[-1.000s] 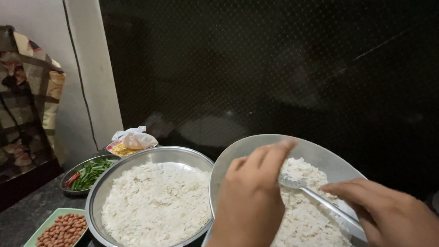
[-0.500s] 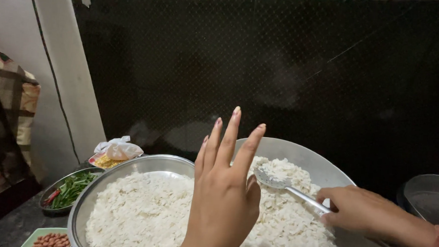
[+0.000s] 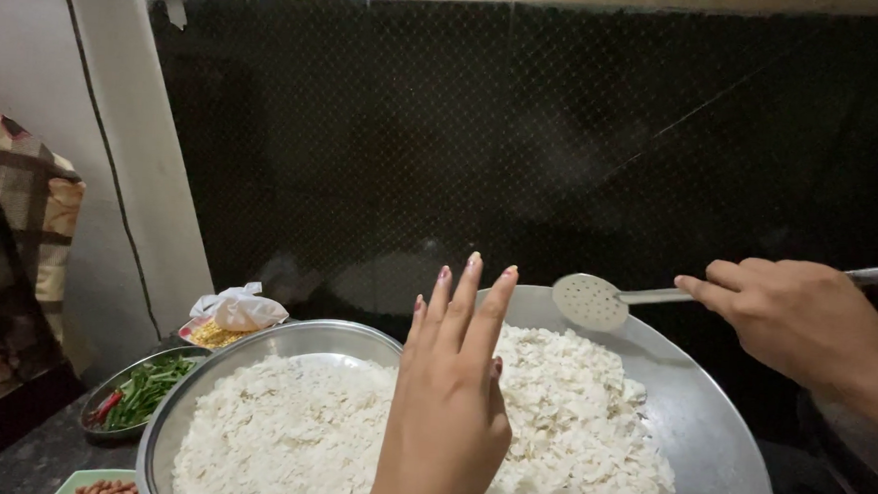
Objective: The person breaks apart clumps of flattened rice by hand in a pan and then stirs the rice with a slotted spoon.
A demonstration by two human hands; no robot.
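— At centre, foreground: left hand, raised edge-on, fingers straight and together, palm empty, gripping nothing. Held over the seam where the two metal vessels meet.

— To its right, upper?

— Right hand, closed around the handle of a perforated metal skimmer. Skimmer disc lifted clear of the food, held above the far rim of the wide metal pan, near the left hand's fingertips but apart from them.

— Contents of the pan?

— Heap of white flattened rice, piled on the pan's left half, directly behind and beside the left hand; right half of the pan bare metal.

— Left of that?

— Round steel bowl, filled with the same white flakes, rim touching or just beside the pan; cannot tell which.

— Farther left, on the dark tabletop?

— Small dish of green chillies; pale green tray of peanuts, cut off by the lower edge; crumpled white bag behind the bowl.
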